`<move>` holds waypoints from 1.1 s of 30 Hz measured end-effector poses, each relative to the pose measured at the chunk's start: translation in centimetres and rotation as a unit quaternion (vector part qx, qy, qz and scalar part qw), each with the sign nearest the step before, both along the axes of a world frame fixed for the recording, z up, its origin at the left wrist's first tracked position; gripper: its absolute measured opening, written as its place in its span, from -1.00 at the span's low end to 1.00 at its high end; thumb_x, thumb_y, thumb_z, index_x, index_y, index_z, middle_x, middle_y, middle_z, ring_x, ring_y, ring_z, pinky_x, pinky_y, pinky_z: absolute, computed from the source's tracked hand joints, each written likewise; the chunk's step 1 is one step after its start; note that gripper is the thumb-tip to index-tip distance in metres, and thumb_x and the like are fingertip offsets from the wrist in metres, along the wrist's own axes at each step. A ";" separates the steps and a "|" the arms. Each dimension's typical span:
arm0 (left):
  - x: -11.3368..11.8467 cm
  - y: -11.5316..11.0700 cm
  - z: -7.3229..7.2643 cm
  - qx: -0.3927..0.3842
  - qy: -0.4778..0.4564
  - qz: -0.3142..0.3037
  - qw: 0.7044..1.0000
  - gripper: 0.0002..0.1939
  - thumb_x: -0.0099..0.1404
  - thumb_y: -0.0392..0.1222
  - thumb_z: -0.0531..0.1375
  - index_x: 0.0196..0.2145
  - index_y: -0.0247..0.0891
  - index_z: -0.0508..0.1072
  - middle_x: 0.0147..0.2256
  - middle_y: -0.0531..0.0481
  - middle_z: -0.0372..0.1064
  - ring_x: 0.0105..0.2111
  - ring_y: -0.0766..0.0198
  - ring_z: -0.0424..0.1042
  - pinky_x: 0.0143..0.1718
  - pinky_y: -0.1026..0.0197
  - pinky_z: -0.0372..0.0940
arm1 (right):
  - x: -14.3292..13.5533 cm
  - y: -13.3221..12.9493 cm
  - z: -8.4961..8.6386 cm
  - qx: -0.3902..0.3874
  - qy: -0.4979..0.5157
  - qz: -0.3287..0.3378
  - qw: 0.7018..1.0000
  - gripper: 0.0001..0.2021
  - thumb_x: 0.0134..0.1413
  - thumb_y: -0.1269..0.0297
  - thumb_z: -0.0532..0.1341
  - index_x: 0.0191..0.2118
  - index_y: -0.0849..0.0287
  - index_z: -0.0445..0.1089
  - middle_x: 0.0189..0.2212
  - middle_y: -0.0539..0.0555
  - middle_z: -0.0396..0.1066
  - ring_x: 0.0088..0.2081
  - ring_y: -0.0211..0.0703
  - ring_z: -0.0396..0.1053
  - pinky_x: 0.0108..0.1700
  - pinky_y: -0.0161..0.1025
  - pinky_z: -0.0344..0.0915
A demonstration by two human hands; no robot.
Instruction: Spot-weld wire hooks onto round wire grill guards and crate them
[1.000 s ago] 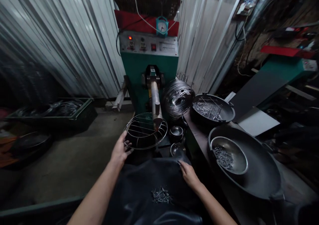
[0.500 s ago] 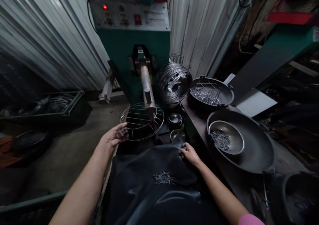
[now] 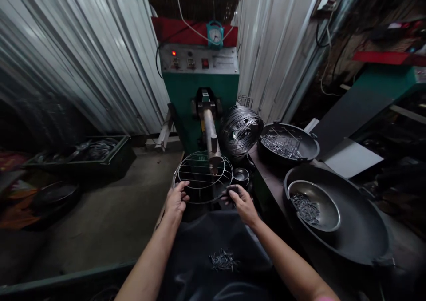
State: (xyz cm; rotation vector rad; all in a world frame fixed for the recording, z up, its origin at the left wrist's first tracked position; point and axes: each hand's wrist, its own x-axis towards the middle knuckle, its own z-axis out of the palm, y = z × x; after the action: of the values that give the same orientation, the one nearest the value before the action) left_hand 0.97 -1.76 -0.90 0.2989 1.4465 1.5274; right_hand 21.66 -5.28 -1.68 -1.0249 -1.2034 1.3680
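Note:
A round wire rack [image 3: 203, 186], made of two rings joined by thin bars, lies beneath the metal arm [image 3: 213, 143] of a green machine [image 3: 186, 84]. My left hand [image 3: 177, 200] pinches its near left rim between thumb and fingers. At the near right rim is my right hand [image 3: 242, 202], its thumb and fingertips pressed together; whatever is in them is too small and dark to make out. A dark sheet [image 3: 196, 234] covers my lap, with a small heap of short wire pieces [image 3: 222, 260] on it.
Right of the machine stands a coil of wire [image 3: 241, 130]. Beyond it, a black pan [image 3: 311, 145] holds wire pieces. Nearer, a metal bowl [image 3: 328, 203] of short wires sits in a wide pan [image 3: 362, 234]. A bin [image 3: 124, 148] stands on the floor at left.
My right hand has left the edge of the dark sheet and come forward to the rack's right rim. My left hand stays at the rack. The view has tilted upward and shifted left.

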 end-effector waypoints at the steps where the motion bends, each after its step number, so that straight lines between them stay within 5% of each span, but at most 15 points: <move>1: 0.3 0.0 0.0 0.008 -0.015 0.008 1.000 -0.60 -0.36 -0.22 0.30 -0.54 -0.24 0.17 -0.66 0.25 0.03 -0.72 0.55 -0.06 -0.72 0.40 -0.12 | -0.9 0.5 0.3 0.019 -0.009 0.004 1.000 -0.79 0.01 0.14 0.10 -0.28 0.15 0.26 -0.39 0.05 0.42 -0.45 -0.24 0.40 -0.45 -0.32 0.28; 8: 1.1 0.2 0.4 0.065 -0.001 0.006 0.998 -0.54 -0.31 -0.20 0.30 -0.41 -0.23 0.20 -0.61 0.25 0.12 -0.71 0.56 -0.05 -0.69 0.41 -0.13 | -2.6 2.3 -1.4 0.095 -0.208 0.018 0.973 -0.90 0.00 0.28 0.09 -0.41 0.15 0.32 -0.61 -0.06 0.34 -0.57 -0.28 0.34 -0.48 -0.36 0.24; 27: 1.2 1.5 0.4 0.021 0.003 0.026 0.999 -0.49 -0.33 -0.18 0.29 -0.36 -0.22 0.20 -0.60 0.23 0.14 -0.67 0.51 0.01 -0.68 0.40 -0.05 | -1.9 3.9 -0.3 0.063 -0.165 0.017 0.984 -0.90 0.00 0.26 0.09 -0.38 0.16 0.27 -0.57 -0.08 0.31 -0.58 -0.30 0.35 -0.59 -0.41 0.18; 33: 0.8 2.3 0.4 0.032 -0.009 0.006 0.999 -0.52 -0.35 -0.19 0.30 -0.43 -0.23 0.18 -0.63 0.27 0.03 -0.70 0.55 -0.08 -0.69 0.40 -0.16 | -2.2 4.4 -0.4 0.046 -0.137 0.019 0.989 -0.89 -0.03 0.24 0.11 -0.39 0.16 0.26 -0.55 -0.06 0.34 -0.59 -0.32 0.34 -0.57 -0.40 0.20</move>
State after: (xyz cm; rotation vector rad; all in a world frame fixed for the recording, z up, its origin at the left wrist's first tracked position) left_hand 1.80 0.51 -0.55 0.3153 1.3900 1.5840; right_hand 19.42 -0.83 -2.03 -1.1550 -1.4816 1.2142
